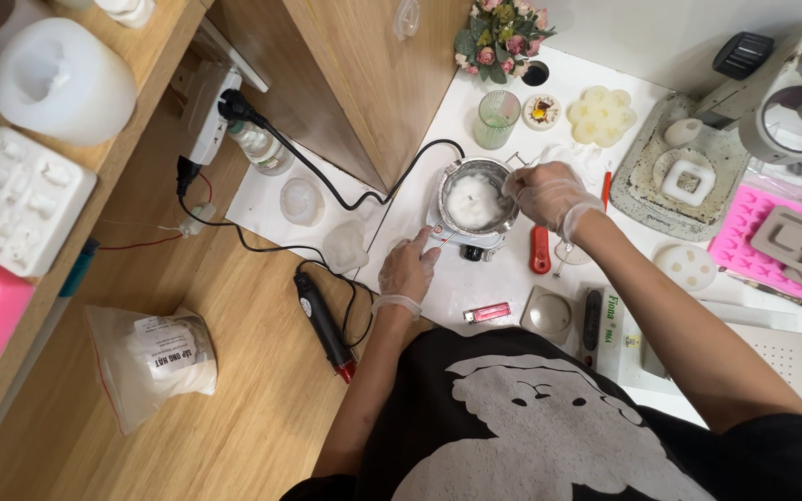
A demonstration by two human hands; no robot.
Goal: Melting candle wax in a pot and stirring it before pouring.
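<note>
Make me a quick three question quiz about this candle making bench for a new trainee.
1. True or false: the metal pot holds something white.
2. Which hand is at the pot's rim: A left hand, B right hand?
3. Fill in: the heat gun lying on the wooden floor is black with a ____ tip.

Key: 1 true. 2 B. 3 red.
</note>
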